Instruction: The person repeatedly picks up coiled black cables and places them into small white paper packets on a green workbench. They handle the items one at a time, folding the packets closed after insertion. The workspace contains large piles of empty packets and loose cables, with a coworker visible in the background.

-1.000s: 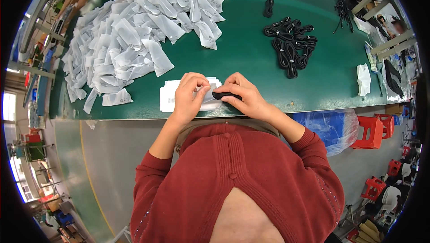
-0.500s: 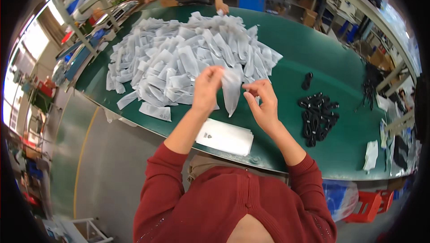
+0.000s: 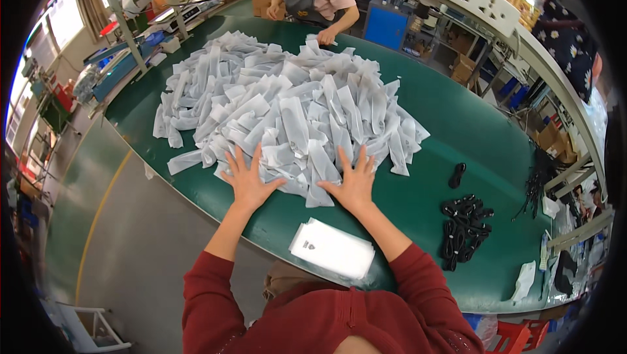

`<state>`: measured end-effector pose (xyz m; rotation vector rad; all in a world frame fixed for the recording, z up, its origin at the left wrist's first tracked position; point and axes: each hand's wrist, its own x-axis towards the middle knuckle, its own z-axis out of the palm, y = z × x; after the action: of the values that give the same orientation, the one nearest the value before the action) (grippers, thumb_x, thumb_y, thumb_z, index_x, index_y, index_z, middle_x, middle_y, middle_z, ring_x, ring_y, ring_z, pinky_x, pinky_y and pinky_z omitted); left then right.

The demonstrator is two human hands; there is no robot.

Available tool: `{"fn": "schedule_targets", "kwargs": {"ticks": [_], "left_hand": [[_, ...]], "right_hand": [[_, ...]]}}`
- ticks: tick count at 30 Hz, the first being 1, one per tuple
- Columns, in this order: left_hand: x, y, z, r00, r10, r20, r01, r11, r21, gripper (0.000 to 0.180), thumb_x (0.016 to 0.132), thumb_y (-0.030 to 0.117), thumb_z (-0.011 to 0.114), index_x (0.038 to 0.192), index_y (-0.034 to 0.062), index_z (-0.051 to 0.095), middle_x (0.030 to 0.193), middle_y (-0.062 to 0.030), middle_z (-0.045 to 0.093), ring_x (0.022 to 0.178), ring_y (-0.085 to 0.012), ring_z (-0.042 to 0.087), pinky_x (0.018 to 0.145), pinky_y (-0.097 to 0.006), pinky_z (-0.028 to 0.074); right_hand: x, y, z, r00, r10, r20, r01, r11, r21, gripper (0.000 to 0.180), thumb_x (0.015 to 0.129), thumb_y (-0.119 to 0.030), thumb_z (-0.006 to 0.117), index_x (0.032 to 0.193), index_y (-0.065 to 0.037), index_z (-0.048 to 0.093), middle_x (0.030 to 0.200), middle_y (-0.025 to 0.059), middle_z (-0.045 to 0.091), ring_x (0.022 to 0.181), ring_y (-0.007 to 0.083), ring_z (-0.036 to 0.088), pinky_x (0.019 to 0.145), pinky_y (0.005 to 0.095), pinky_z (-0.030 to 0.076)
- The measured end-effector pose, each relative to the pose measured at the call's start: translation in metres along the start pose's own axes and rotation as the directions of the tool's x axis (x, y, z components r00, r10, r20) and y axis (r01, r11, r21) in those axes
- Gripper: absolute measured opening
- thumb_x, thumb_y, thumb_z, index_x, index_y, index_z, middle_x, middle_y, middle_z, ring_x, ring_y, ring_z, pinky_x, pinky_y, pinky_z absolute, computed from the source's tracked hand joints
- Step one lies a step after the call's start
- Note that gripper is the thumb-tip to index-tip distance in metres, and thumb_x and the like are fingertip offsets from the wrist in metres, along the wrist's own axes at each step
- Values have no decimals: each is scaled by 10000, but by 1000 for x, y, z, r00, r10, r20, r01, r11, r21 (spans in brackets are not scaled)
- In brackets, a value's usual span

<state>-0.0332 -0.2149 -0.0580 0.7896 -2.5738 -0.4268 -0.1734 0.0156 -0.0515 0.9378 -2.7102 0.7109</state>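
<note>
The heap of white pouches [image 3: 287, 102] covers the far half of the green desk [image 3: 457, 132], its near edge under both palms. The left hand [image 3: 247, 179] and right hand [image 3: 356, 184] lie flat, fingers spread, on that edge, equally near, forearms reaching forward.

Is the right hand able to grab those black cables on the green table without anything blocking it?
Probably yes. The right hand lies flat against the pile of white pouches, and the black cables sit off to its right on the green table. Only bare tabletop lies between them, so nothing seems to block it.
</note>
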Motion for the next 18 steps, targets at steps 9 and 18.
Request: {"fn": "schedule_targets", "kwargs": {"ticks": [9,18], "left_hand": [[59,9,29,999,-20,-28,21,999,45,1036,609,392,834,1514,409,331,1572,-250,173,1431,-582,82,1006,-800,165],[111,9,50,997,-9,-74,12,999,39,1016,609,363,829,1502,418,346,1582,-220,184,1431,-580,91,998,-805,189]], "right_hand": [[58,-11,34,999,11,-35,-13,997,-71,1012,679,-690,746,1514,-251,380,1463,364,243,1323,701,153,906,801,331],[107,-2,52,992,7,-128,-17,997,-81,991,684,-695,739,1498,-233,413,1448,365,271,1311,693,190,890,801,335]]}}
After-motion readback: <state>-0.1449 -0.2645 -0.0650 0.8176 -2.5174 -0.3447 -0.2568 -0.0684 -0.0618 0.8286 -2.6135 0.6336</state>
